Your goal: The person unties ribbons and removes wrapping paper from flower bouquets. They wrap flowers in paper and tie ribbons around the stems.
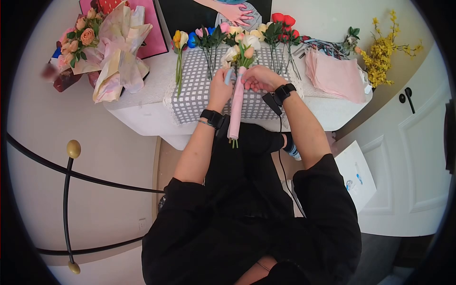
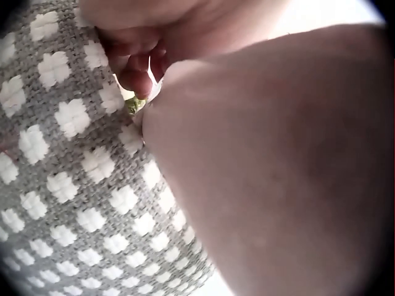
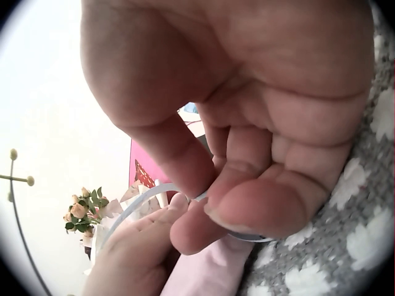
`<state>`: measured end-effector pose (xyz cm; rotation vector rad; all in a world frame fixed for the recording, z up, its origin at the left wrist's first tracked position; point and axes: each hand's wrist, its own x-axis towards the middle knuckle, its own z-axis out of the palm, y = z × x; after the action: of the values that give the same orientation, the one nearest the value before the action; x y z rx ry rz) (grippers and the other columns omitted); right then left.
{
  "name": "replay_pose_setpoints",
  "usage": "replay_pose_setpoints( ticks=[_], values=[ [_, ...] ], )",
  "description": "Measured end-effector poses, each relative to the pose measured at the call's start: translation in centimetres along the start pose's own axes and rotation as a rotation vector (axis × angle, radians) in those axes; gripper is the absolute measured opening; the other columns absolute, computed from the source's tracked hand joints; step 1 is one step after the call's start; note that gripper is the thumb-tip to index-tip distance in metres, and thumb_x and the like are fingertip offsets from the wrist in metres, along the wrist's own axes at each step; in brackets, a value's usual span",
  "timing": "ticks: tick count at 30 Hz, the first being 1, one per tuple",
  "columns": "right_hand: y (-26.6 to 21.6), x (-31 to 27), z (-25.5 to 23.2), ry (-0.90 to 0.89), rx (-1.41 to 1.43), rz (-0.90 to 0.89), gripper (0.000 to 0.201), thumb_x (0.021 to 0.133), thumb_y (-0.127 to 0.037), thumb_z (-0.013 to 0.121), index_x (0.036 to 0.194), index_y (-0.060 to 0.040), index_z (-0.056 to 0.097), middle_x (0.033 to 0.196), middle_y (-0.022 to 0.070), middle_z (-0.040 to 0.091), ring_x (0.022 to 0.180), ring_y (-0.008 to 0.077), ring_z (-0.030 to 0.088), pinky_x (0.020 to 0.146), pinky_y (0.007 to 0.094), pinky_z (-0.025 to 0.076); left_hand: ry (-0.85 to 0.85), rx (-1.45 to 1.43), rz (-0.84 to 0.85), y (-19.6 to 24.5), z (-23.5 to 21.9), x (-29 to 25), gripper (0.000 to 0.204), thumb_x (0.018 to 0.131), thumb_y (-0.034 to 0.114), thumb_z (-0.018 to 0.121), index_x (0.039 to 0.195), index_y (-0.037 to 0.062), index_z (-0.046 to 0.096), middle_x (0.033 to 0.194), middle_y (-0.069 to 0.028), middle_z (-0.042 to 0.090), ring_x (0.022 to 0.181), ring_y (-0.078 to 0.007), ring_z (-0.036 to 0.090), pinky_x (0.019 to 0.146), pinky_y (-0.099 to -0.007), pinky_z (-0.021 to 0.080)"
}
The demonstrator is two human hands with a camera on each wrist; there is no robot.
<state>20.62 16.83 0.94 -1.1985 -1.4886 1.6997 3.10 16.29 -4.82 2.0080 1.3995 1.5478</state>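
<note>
A small bouquet with peach tulips (image 1: 248,52) stands out of a long pink paper wrap (image 1: 236,116), its green stem ends showing below. My left hand (image 1: 221,89) grips the wrap's upper part from the left, fingers mostly hidden. A pale blue ribbon (image 1: 228,77) runs over that hand and, in the right wrist view, the ribbon (image 3: 139,202) arcs to my right fingers. My right hand (image 1: 262,79) pinches it between thumb and fingertips at the wrap's right side. In the left wrist view my left hand (image 2: 265,148) fills much of the picture.
Loose flowers lie along the back of the checked cloth (image 1: 190,102), including red roses (image 1: 283,20). Pink paper sheets (image 1: 335,76) and yellow blossoms (image 1: 380,52) are at right. A wrapped bouquet (image 1: 118,57) is at left. A cable (image 1: 283,166) hangs from the right wrist.
</note>
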Motion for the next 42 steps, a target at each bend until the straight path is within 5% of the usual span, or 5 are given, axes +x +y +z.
replay_pose_setpoints(
  ticks=[5,17,27,32,42],
  values=[
    [0.1,0.1,0.3,0.014,0.006,-0.030,0.016,0.082,-0.015,0.055,0.080,0.0001,0.060,0.065,0.0105,0.060,0.051,0.0146,0.053,0.046,0.0257,0.040,-0.129,-0.619,-0.426,1.5,-0.8,0.3,0.021,0.097,0.020,0.046,0.096,0.0018,0.056,0.073,-0.0025,0.059,0.054,-0.0062,0.047,0.051,-0.0217,0.039],
    [0.4,0.6,0.7,0.075,-0.108,-0.057,0.018,0.078,-0.014,0.053,0.077,0.0033,0.060,0.062,0.0116,0.057,0.046,0.0160,0.048,0.042,0.0292,0.036,-0.272,-1.105,-0.541,1.0,-1.4,0.8,0.018,0.094,0.010,0.048,0.104,-0.0021,0.057,0.085,-0.0074,0.060,0.071,-0.0131,0.058,0.063,-0.0263,0.048],
    [-0.4,0.2,0.8,0.068,-0.170,-0.019,0.021,0.079,-0.016,0.053,0.075,0.0028,0.060,0.061,0.0110,0.057,0.045,0.0154,0.048,0.041,0.0295,0.036,-0.241,-0.842,-0.507,0.6,-2.1,1.2,0.023,0.092,0.011,0.058,0.101,-0.0102,0.060,0.094,-0.0157,0.065,0.079,-0.0187,0.066,0.074,-0.0269,0.056],
    [-0.6,-0.2,0.2,0.111,-0.358,-0.018,0.024,0.079,-0.023,0.061,0.075,-0.0003,0.062,0.061,0.0067,0.059,0.046,0.0124,0.049,0.041,0.0268,0.037,-0.244,-0.246,-0.403,1.3,-3.7,1.6,0.028,0.088,0.023,0.066,0.078,-0.0037,0.066,0.064,-0.0068,0.064,0.050,-0.0110,0.060,0.045,-0.0235,0.048],
    [-0.8,0.3,-0.2,0.201,-0.548,-0.066,0.028,0.074,-0.030,0.066,0.066,-0.0027,0.063,0.053,0.0021,0.050,0.042,0.0117,0.043,0.038,0.0279,0.032,-0.212,-0.284,-0.436,0.9,-3.7,1.9,0.034,0.083,0.027,0.069,0.066,-0.0013,0.061,0.057,-0.0058,0.062,0.044,-0.0094,0.057,0.038,-0.0236,0.042]
  ],
)
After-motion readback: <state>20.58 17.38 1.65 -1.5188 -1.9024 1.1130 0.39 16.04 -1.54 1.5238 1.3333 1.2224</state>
